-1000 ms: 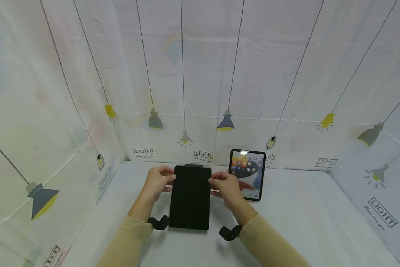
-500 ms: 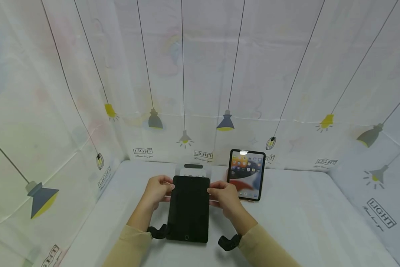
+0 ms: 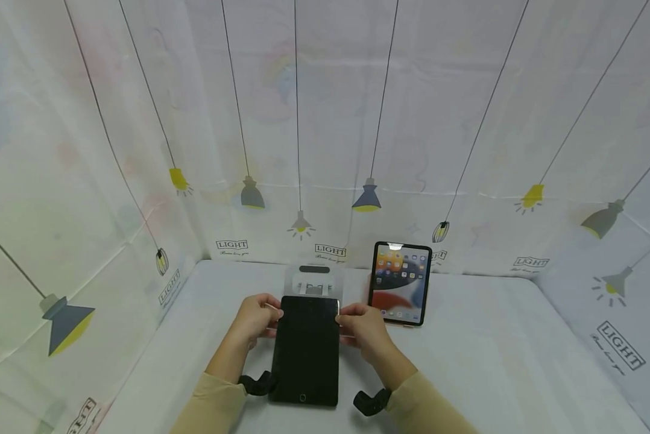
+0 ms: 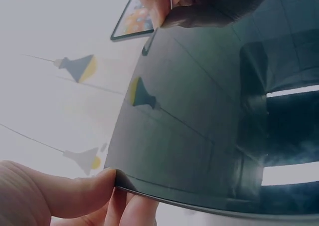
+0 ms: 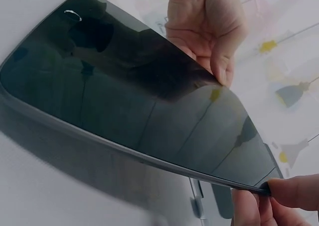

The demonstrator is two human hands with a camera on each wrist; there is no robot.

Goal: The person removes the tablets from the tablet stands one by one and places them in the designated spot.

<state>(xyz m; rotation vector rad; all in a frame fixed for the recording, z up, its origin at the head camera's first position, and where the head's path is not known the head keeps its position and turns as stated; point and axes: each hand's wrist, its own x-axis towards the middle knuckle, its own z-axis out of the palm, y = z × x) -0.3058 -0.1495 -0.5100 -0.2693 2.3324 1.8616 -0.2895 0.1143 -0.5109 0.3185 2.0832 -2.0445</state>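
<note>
Between my two hands is a tablet (image 3: 306, 355) with a dark screen and a round home button at its near end. My left hand (image 3: 255, 319) pinches its left edge near the far corner, thumb on top and fingers beneath. On the opposite edge my right hand (image 3: 362, 328) pinches it the same way. The right wrist view shows the tablet (image 5: 134, 91) raised off the white surface at its far end, with a shadow under it. Just beyond it is a pale grey stand (image 3: 292, 280) with a dark slot, its lower part hidden by the tablet.
To the right a second tablet (image 3: 401, 283) leans upright, its screen lit with app icons. A white cloth surface (image 3: 482, 355) lies beneath everything. Behind it hangs a curtain (image 3: 325, 120) printed with lamps. A black wrist camera (image 3: 372, 402) sits at my right wrist.
Both hands have drawn the dark tablet toward me, away from the stand. More of the stand now shows beyond its far edge. The lit tablet has stayed in place.
</note>
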